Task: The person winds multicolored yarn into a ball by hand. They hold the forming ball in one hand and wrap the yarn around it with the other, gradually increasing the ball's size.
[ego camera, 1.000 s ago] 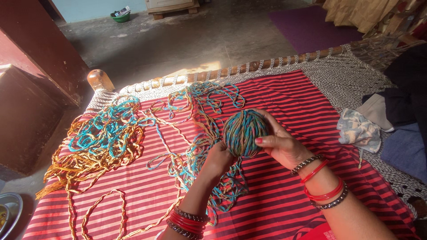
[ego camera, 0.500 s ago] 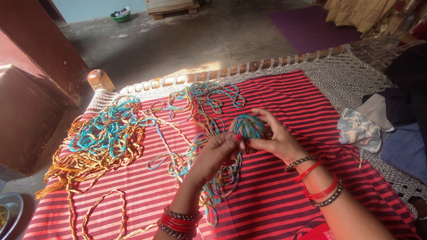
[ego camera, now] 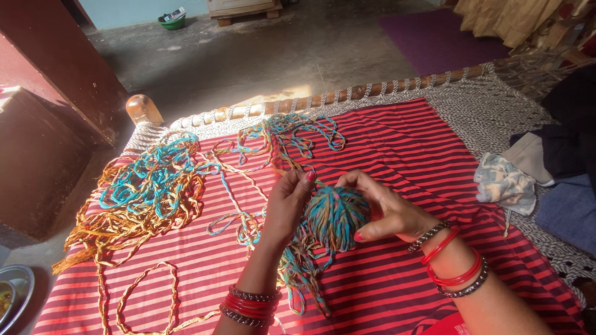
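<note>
Red-striped woven cloth (ego camera: 397,142) underlies both hands (ego camera: 338,208) cupping a round (teal-orange) braided-cord ball (ego camera: 336,216).

both hands raised together, left hand (ego camera: 287,205) and right hand (ego camera: 388,211) curled.

Bright sharp daylight from above, sun patch on floor (ego camera: 273,93), deep shadow left, slight wide-angle bending.

Woven cot (ego camera: 496,105) under a red-and-black striped cloth (ego camera: 397,142)

Loose teal and orange cord (ego camera: 146,192) sprawls in tangled loops across the cloth's left side, more strands (ego camera: 292,133) trailing toward the wooden rail (ego camera: 347,94). Over on the right, on the bare weave, sit a crumpled patterned rag (ego camera: 504,183) and a pile of dark folded clothes (ego camera: 562,161).
</note>
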